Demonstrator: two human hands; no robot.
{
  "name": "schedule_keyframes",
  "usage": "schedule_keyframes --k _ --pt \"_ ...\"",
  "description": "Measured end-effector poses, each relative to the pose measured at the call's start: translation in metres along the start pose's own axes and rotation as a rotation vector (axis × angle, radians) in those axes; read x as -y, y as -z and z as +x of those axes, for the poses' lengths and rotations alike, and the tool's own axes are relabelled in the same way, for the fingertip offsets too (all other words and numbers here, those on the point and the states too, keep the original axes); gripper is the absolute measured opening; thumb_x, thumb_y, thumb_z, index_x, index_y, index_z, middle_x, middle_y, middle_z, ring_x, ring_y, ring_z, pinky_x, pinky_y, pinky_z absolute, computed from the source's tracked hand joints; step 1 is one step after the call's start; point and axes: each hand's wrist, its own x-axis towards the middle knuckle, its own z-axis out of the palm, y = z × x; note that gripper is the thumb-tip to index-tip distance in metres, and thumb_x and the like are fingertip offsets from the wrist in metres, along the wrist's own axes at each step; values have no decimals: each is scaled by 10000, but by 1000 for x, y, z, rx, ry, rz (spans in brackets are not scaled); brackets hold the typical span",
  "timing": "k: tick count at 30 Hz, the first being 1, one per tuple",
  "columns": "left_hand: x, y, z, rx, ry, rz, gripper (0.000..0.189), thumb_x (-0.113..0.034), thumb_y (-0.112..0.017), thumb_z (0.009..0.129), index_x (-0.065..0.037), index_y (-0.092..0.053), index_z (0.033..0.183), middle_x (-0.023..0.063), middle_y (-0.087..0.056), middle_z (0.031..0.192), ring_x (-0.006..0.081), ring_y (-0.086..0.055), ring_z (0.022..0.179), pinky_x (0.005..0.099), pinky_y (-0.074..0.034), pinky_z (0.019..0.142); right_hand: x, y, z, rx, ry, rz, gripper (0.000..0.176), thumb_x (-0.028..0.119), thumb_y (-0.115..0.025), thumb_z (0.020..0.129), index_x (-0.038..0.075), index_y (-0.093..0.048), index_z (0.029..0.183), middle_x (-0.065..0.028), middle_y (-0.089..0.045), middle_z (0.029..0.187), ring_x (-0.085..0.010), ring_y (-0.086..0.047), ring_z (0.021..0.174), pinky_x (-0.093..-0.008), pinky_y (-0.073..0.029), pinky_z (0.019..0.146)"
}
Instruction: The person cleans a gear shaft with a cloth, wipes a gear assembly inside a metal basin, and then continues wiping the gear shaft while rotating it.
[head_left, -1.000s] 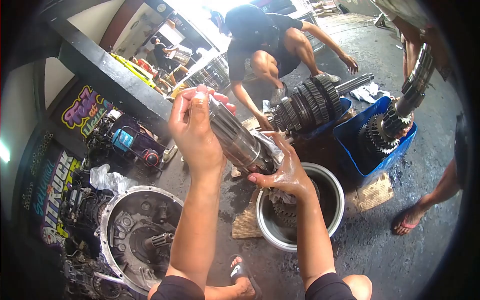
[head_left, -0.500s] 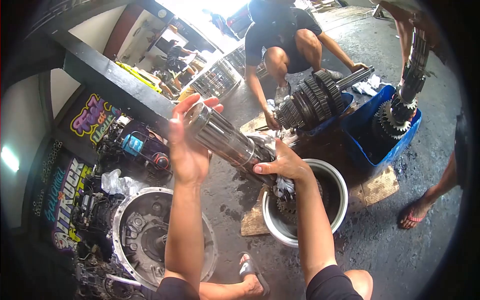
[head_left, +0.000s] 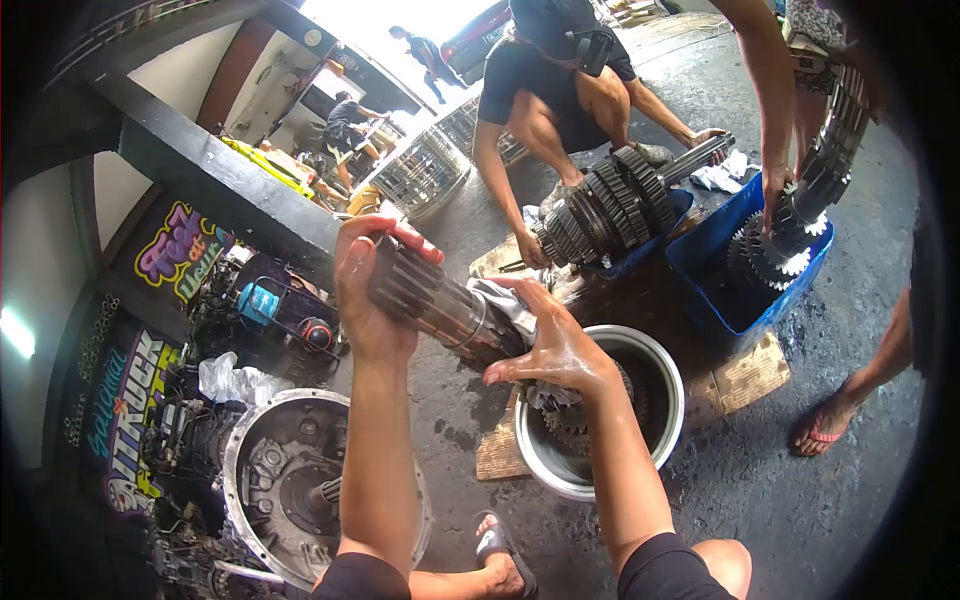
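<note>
A splined metal gear shaft (head_left: 440, 305) slants down from upper left to lower right in front of me. My left hand (head_left: 375, 300) is closed over its upper end, fingers curled across the tip. Lower down, my right hand (head_left: 560, 350) wraps round the shaft with thumb and forefinger on either side. In that hand is a whitish rag (head_left: 507, 303), pressed against the metal. The shaft's lower end is hidden behind the right hand, over a round metal tub (head_left: 672, 420) that holds a toothed gear (head_left: 628, 400).
Opposite, a crouching person (head_left: 560, 100) holds a gear stack on a shaft (head_left: 610, 210). On the right, another person's hand (head_left: 778, 190) touches a geared shaft (head_left: 790, 225) in a blue bin (head_left: 735, 322). A bell housing (head_left: 240, 450) sits lower left. Cardboard (head_left: 750, 375) lies beneath the tub.
My left fingers have curled over the shaft's upper end, where the palm was more open before. My right hand has shifted slightly left, its thumb and forefinger spread wider around the shaft.
</note>
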Motion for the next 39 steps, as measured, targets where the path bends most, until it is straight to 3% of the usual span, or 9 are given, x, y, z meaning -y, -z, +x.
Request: schedule_keyframes --k 4,6,9,10,12,19,26,33,39 --pt "-7 -3 -5 34 15 45 419 -426 -576 976 -65 -560 1187 97 -611 1005 222 -632 950 410 -537 880 -1 -4 -3 29 -58 24 1000 396 -965 566 28 -492 1366 -208 -611 1243 -319 -581 1210 -417 -437 1050" --pt "-10 -12 -13 -292 -404 774 444 -365 -554 989 -17 -519 1262 115 -586 1088 195 -581 1039 358 -477 944 -3 -7 -2 25 -79 52 1040 405 -980 542 -1 -484 1362 -217 -590 1284 -298 -555 1248 -411 -422 1067" --pt "-26 -9 -73 -300 -687 1260 466 -256 -488 988 46 -472 1343 114 -581 1090 149 -544 959 324 -464 872 -3 -10 -6 -31 -130 116 1046 396 -978 538 -7 -481 1365 -213 -595 1279 -302 -556 1243 -407 -422 1068" --pt "-27 -10 -98 -226 -503 1216 568 -258 -592 923 73 -471 1368 59 -582 856 116 -506 699 317 -444 692 -2 -10 -7 -57 -88 84 965 370 -954 571 31 -494 1349 -202 -620 1229 -316 -593 1188 -413 -454 1021" --pt "-16 -43 -128 57 -273 1462 606 -235 -606 917 46 -454 1432 5 -563 675 113 -541 646 268 -487 704 -3 -12 -7 -63 -37 55 886 343 -930 604 70 -507 1333 -191 -645 1179 -330 -630 1134 -418 -486 974" --pt "10 -83 -116 -11 109 1356 991 -129 -672 834 -10 -44 1591 106 -651 651 204 -653 546 327 -507 534 -28 -23 -5 -112 82 209 811 196 -898 586 48 -547 1302 -182 -637 1194 -317 -628 1143 -381 -474 984" --pt "-5 -94 -103 -45 220 1406 1011 -175 -675 845 -4 -9 1587 94 -614 582 264 -642 510 374 -506 520 -22 -22 -3 -137 121 253 704 69 -755 628 16 -534 1295 -184 -628 1222 -278 -614 1172 -377 -456 1019" --pt "-7 -90 -111 -26 289 1406 1091 -168 -741 791 21 -9 1579 90 -686 659 291 -712 612 396 -552 564 -17 -23 -4 -130 60 336 798 75 -879 610 8 -507 1312 -122 -611 1249 -206 -578 1159 -341 -439 1029" --pt "9 -70 -138 -164 51 1145 749 -161 -731 841 -60 -413 1511 21 -590 629 186 -578 518 326 -495 528 -18 -18 -2 -2 -134 570 916 158 -956 597 -9 -466 1353 -109 -590 1255 -174 -551 1156 -327 -432 1038"
